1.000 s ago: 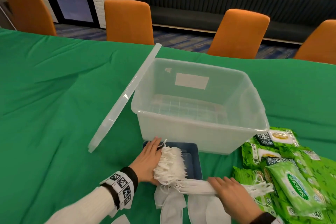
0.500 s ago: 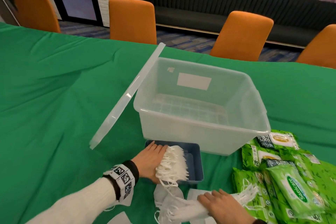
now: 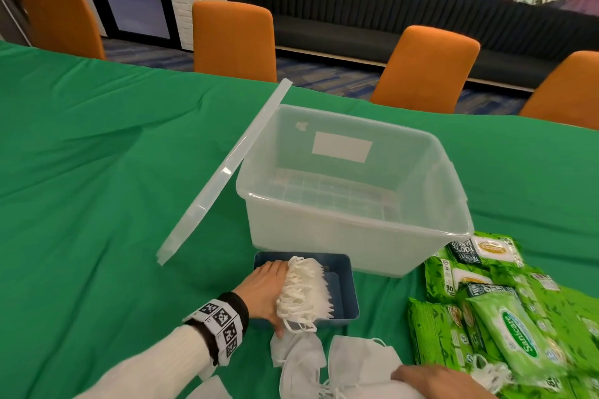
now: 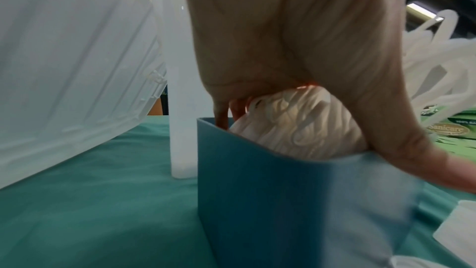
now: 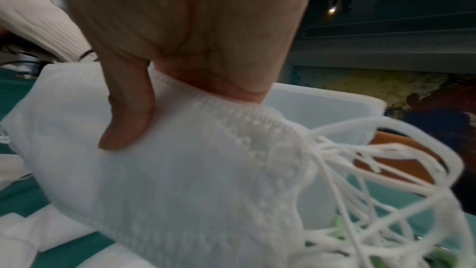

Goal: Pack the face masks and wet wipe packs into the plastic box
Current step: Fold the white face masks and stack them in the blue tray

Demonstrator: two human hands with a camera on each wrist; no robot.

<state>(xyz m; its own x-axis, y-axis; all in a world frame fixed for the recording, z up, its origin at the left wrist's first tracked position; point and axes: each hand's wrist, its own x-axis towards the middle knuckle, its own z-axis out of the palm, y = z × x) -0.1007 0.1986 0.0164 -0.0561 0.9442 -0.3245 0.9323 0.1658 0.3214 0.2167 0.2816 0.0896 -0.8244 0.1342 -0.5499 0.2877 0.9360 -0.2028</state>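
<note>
left hand [image 3: 264,293] rests flat, fingers together, against a stack of face masks [image 3: 304,291] in the blue tray [image 3: 350,288] at the table's near edge. right hand [image 3: 434,381] pinches a mask bundle [image 5: 180,180], thumb on top. plastic box [image 3: 353,227] stands just behind the tray; wet wipe packs [image 3: 505,317] lie at its right.

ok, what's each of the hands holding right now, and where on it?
Left hand presses the side of the mask stack in the blue tray. Right hand pinches a small bundle of face masks at its top edge.
</note>
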